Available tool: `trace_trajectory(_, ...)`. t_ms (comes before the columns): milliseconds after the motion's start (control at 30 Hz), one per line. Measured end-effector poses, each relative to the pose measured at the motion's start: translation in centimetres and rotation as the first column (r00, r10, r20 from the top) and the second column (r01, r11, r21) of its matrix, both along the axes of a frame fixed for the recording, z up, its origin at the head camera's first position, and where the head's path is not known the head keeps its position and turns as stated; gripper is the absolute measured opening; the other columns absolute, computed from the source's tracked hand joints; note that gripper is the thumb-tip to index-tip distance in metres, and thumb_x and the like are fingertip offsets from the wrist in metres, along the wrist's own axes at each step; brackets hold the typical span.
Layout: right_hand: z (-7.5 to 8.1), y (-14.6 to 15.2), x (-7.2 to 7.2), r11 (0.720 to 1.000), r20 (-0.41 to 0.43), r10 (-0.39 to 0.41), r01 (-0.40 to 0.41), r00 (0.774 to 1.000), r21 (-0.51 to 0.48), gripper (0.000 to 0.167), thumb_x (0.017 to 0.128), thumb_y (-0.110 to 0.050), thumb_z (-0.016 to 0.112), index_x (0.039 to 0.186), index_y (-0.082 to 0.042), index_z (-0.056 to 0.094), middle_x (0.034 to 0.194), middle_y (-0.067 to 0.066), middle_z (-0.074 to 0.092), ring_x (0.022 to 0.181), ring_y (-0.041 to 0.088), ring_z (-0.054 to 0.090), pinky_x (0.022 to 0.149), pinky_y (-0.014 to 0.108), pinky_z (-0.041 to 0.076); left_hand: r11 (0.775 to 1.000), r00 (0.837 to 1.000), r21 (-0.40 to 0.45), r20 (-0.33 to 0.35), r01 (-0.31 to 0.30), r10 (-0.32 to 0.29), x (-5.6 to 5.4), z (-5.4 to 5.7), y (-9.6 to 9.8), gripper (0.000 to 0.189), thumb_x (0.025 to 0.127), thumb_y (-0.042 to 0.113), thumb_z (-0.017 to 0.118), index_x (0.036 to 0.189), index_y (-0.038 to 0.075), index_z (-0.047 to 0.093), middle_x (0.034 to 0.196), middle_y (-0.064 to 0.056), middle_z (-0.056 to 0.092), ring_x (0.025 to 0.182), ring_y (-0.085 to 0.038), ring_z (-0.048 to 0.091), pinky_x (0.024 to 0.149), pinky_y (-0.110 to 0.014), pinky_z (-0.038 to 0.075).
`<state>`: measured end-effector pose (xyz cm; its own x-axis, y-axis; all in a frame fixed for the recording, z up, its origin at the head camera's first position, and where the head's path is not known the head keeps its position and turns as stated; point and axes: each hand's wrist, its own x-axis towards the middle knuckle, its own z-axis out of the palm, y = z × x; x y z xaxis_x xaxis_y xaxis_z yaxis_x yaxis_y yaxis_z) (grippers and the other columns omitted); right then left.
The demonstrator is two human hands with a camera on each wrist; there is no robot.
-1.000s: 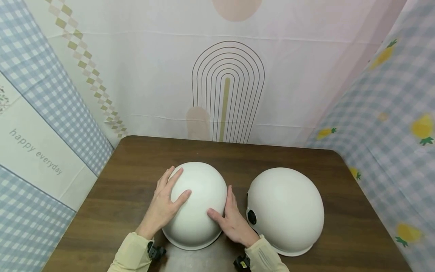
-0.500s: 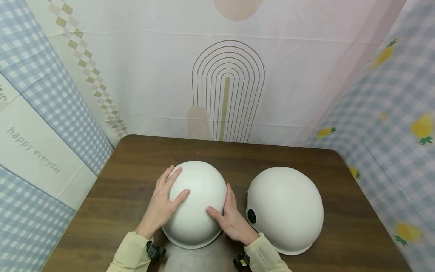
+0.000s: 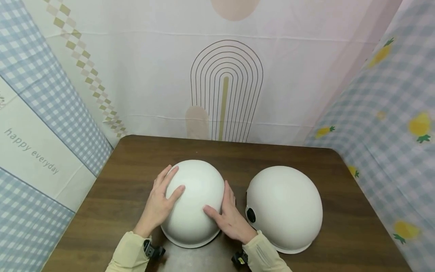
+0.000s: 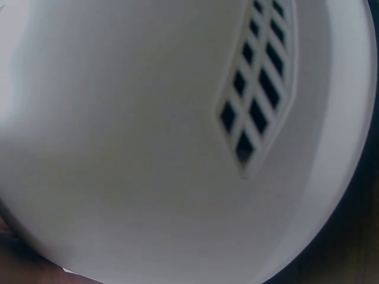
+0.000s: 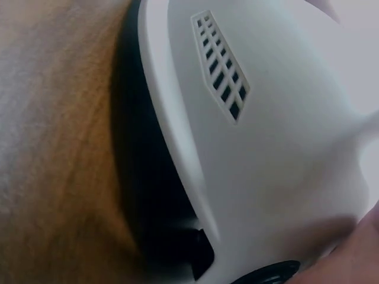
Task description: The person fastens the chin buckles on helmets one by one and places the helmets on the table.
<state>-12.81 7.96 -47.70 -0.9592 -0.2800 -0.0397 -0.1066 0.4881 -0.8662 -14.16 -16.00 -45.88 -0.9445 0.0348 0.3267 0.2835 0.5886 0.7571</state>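
A white helmet (image 3: 197,223) sits dome-up on the brown table, between the two hands. The left hand (image 3: 159,202) lies along its left side, fingers extended over the dome and thumb spread. On the opposite side, the right hand (image 3: 234,221) rests against the shell with straight fingers and its thumb on top. A slatted vent (image 4: 254,89) shows on the shell in the left wrist view. The right wrist view has a similar vent (image 5: 222,68), a pale rim and a black round part (image 5: 269,275) near the right hand's skin.
A second white helmet (image 3: 289,204), with a black oval piece (image 3: 251,215) on its left side, stands close to the right wrist. The wooden table (image 3: 136,158) ends at a patterned cloth backdrop (image 3: 153,75). Checked cloth (image 3: 384,151) hangs at the right.
Both hands and the helmet between them have shifted slightly left. The left thumb has slid a little outward on the dome. The second helmet stays in place.
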Motion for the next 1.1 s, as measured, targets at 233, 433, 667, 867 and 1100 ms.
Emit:
trace_trajectory(233,0.5,-0.3,-0.2,1.000,-0.009,-0.009,0.009,1.000,0.014,0.107,0.086,-0.060,0.063,0.155,-0.026,-0.011,0.161,0.008,-0.001,0.144,0.031,0.010,0.104,0.064,0.027,1.000,1.000,0.026,0.009,-0.012,0.012,-0.1,0.1,-0.3,0.057,0.095,0.037,0.062,0.148,0.029,0.042,0.155,-0.001,0.030,0.140,-0.033,0.029,0.097,-0.068,0.031)
trace_trajectory(433,0.6,-0.6,0.0,1.000,-0.026,-0.029,0.029,0.999,0.002,0.108,0.083,-0.061,0.066,0.154,-0.035,-0.011,0.161,0.005,0.000,0.142,0.030,0.012,0.104,0.065,0.027,0.998,1.000,0.055,0.023,-0.012,0.011,0.0,0.1,-0.5,0.052,0.099,0.036,0.056,0.148,0.029,0.042,0.156,0.000,0.030,0.141,-0.029,0.028,0.101,-0.066,0.029)
trace_trajectory(667,1.2,-0.7,0.3,0.999,-0.070,-0.038,0.039,0.997,0.005,0.105,0.082,-0.061,0.067,0.154,-0.039,-0.007,0.159,0.002,0.004,0.139,0.029,0.014,0.101,0.064,0.030,0.995,0.999,0.101,0.031,-0.017,0.014,0.0,0.2,-0.8,0.049,0.101,0.033,0.052,0.148,0.026,0.042,0.155,-0.003,0.032,0.140,-0.031,0.031,0.102,-0.066,0.029)
trace_trajectory(867,1.6,-0.9,0.4,0.999,-0.098,-0.040,0.041,0.994,0.014,0.102,0.082,-0.062,0.066,0.152,-0.045,-0.005,0.159,0.003,0.005,0.138,0.027,0.014,0.101,0.064,0.029,0.991,0.999,0.134,0.048,-0.017,0.011,0.0,0.3,-1.0,0.047,0.102,0.033,0.050,0.148,0.026,0.043,0.154,0.000,0.032,0.140,-0.029,0.031,0.103,-0.064,0.028)
trace_trajectory(1100,2.3,-1.3,0.7,0.998,-0.123,-0.058,0.062,0.991,0.031,0.104,0.078,-0.065,0.068,0.154,-0.044,0.000,0.158,0.008,0.005,0.139,0.031,0.011,0.098,0.068,0.029,0.986,0.998,0.167,0.062,-0.020,0.010,-0.1,0.3,-1.1,0.046,0.102,0.034,0.048,0.147,0.025,0.045,0.154,-0.002,0.033,0.140,-0.028,0.031,0.105,-0.061,0.028)
